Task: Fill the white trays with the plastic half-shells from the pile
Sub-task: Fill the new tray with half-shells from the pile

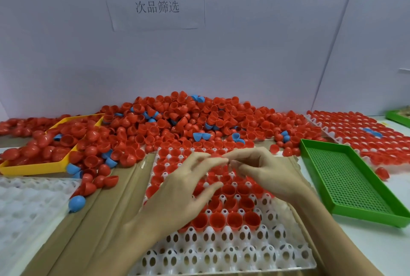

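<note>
A white tray (221,251) with cone-shaped pegs lies in front of me on brown cardboard. Red half-shells (230,218) sit open side up in its far and middle rows, and its near rows hold none. Behind it spreads a big pile of red half-shells (177,120) mixed with a few blue ones (200,136). My left hand (188,189) hovers over the tray's left middle with its fingers spread and fairly straight. My right hand (268,171) reaches in from the right, its fingertips meeting the left ones over the tray. They are blurred, and no shell shows in either hand.
A yellow tray (33,168) heaped with red shells sits at the left, above another white tray (26,209) holding nothing. A green perforated tray (346,182) lies at the right. Behind it is a white tray (319,126) filled with red shells. A lone blue shell (76,203) rests on the cardboard.
</note>
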The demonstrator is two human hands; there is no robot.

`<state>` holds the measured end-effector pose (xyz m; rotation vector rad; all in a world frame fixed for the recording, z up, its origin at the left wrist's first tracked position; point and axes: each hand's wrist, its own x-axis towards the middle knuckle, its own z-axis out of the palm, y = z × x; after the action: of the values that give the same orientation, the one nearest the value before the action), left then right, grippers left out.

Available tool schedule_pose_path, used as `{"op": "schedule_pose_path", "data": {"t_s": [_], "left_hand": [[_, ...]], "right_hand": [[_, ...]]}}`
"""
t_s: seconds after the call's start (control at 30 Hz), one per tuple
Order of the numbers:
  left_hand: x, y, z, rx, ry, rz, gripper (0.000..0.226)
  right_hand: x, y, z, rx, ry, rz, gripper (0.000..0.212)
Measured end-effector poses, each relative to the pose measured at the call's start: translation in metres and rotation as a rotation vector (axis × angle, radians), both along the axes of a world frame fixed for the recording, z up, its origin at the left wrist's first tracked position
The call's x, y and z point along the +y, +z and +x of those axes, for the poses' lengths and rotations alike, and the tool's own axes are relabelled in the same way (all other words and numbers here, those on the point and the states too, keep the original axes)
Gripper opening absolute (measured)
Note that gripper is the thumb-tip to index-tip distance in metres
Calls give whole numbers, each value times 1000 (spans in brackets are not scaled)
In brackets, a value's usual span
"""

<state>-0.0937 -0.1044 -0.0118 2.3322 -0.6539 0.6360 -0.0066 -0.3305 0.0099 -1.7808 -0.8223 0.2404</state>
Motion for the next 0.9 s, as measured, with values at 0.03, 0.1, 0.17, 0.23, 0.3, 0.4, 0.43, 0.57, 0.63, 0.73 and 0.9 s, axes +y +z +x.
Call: {"op": "schedule_pose_path", "data": {"t_s": [0.03, 0.1, 0.17, 0.23, 0.3, 0.4, 0.43, 0.57, 0.63, 0.73, 0.9], "left_hand": [[-3, 0, 0, 48, 1, -158, 43], [-5, 2, 0, 195, 17, -478, 45], [-4, 4, 1, 314, 25, -674, 50], [-1, 6, 1, 399, 7, -732, 47], [-1, 8, -1, 493, -50, -770, 41], [-1, 9, -4, 586, -125, -805, 30], [-1, 9, -4, 600, -143, -800, 24], [-2, 12, -8, 622, -181, -686, 19], [-5, 15, -11, 604, -174, -607, 15], [-14, 17, -13, 555, -148, -530, 25], [-35, 16, -14, 598, -235, -499, 15]], "right_hand": [[0, 0, 0, 12, 44, 18, 31], [0, 0, 3, 84, 123, 100, 29], [-3, -2, 8, 182, 146, 217, 30], [-8, -5, 14, 219, 106, 290, 30], [-13, -7, 20, 247, 57, 354, 29], [-19, -8, 25, 318, -16, 469, 28], [-21, -8, 25, 340, -41, 500, 28], [-25, -5, 27, 417, -139, 572, 26], [-27, -5, 28, 438, -169, 591, 26], [-29, -6, 29, 470, -211, 622, 27], [-31, -6, 31, 515, -226, 662, 30]]}}
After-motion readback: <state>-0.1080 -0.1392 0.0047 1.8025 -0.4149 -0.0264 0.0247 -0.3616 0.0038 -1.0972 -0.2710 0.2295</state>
